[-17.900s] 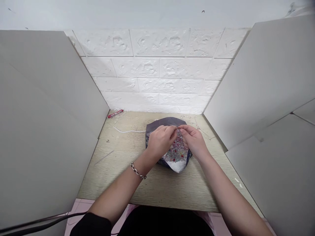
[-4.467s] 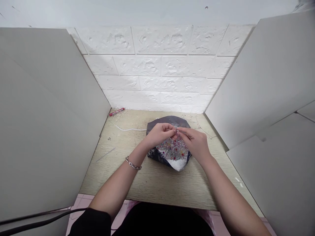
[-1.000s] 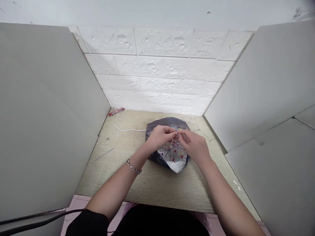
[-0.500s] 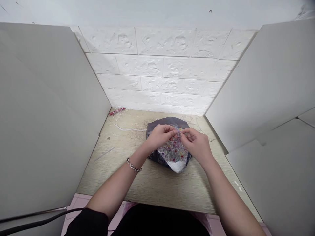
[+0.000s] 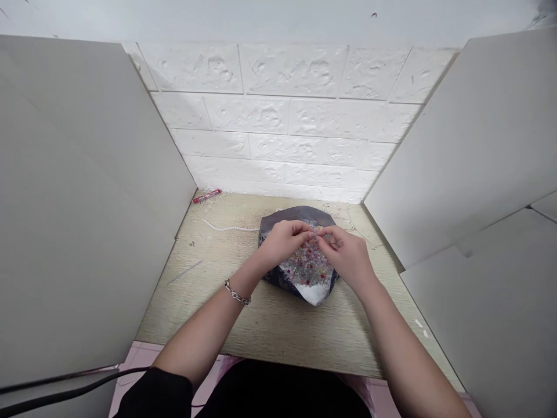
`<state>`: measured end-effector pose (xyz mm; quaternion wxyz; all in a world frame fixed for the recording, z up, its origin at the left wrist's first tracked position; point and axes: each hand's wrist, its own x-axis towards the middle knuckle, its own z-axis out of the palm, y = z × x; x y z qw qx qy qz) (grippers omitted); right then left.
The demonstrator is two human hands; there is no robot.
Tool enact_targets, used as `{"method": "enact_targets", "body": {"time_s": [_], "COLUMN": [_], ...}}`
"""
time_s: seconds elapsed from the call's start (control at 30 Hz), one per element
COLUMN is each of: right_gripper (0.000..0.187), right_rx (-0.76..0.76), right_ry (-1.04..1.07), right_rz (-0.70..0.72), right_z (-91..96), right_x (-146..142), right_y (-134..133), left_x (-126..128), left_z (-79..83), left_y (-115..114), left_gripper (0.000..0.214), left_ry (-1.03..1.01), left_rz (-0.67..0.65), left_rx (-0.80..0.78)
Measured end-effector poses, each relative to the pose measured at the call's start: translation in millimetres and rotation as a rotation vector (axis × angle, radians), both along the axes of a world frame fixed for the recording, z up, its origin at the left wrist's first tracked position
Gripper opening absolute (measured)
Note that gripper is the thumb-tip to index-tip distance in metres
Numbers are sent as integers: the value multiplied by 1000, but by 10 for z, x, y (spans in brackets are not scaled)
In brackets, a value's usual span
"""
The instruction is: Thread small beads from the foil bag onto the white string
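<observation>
Both my hands are above an open dark bag [image 5: 285,219] heaped with small clear and coloured beads [image 5: 308,268]. My left hand [image 5: 288,241] comes in from the left with thumb and fingertips pinched together. Opposite it, my right hand [image 5: 344,251] pinches too, its fingertips meeting those of the left. Whatever lies between the fingertips is too small to make out. From the bag's left side a strand of white beads [image 5: 230,228] runs out across the wooden table [image 5: 278,342]. A white corner of the bag's lining [image 5: 314,293] points toward me.
A red wrapped stick [image 5: 207,196] lies at the back left corner. A thin needle-like rod [image 5: 185,271] and small metal bits [image 5: 192,244] rest on the left. Fine wire [image 5: 352,226] lies behind the bag at right. Grey panels [image 5: 87,203] and a white brick wall [image 5: 278,116] enclose the table.
The fingertips of my two hands have drawn slightly closer, the right moving a little to the left. The bag and the things on the table have stayed put.
</observation>
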<state>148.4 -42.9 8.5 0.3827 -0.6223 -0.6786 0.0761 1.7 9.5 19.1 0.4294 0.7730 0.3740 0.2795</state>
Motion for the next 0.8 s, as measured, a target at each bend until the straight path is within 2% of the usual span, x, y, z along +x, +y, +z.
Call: {"method": "enact_targets", "body": {"time_s": [0.27, 0.8], "right_gripper": [15, 10], "right_rx": [-24, -24], "right_ry": [-82, -194], "right_rz": [14, -64], "right_z": [-14, -16], "right_x": [-21, -49], "right_y": [0, -13], "left_x": [0, 13], "left_z": [27, -4], "left_y": [-23, -26], "left_gripper": [19, 19], "left_ry": [91, 111], "left_rz": [15, 20], "left_rx": [131, 166]}}
